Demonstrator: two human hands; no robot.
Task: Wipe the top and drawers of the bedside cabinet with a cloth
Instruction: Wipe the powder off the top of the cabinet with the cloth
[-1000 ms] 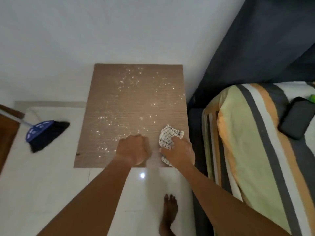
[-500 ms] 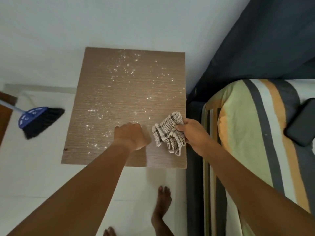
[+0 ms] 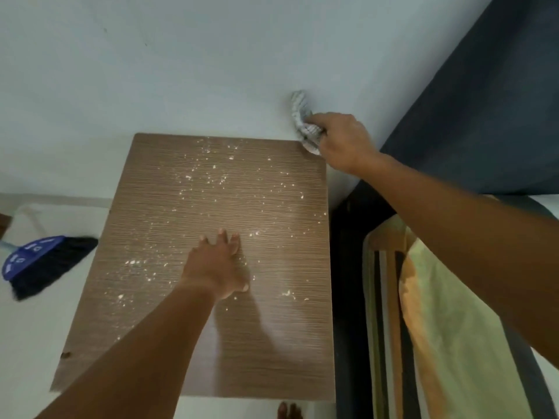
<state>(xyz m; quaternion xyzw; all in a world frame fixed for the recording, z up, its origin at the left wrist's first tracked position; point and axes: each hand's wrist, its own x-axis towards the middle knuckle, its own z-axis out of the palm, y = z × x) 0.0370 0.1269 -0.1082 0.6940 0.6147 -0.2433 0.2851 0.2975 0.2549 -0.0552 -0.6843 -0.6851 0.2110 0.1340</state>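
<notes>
Relocated since the earlier views: my right hand [image 3: 341, 143] is now at the far right corner of the cabinet top [image 3: 211, 352], where before it was at the near right edge. My left hand [image 3: 216, 267], formerly a fist, now lies flat.

Grip, right: fingers and thumb are curled tight round the bunched checked cloth [image 3: 302, 122]. One tail of it sticks up against the wall [image 3: 181, 71]; the lower end touches the corner of the top.

Grip, left: nothing held. Fingers are straight and spread, palm resting on the middle of the top as a brace.

Surface: white specks [image 3: 211, 176] are scattered over most of the top, thickest in the far half and the left middle. The near right area looks largely free of them.

Surroundings: a blue broom [image 3: 42, 261] lies on the floor [image 3: 24, 343] to the left, a striped bed [image 3: 453, 328] stands just beside the cabinet on the right, and a bare foot [image 3: 289, 411] shows at the near edge.

Assessment: the step in hand is the top, and by my judgement it is at the start of a pass from the back corner. The next move calls for pressing the cloth down and drawing it across or toward me through the specks. My left hand sits in that path and has to lift or shift. The drawers are out of view, and I judge them still to do
</notes>
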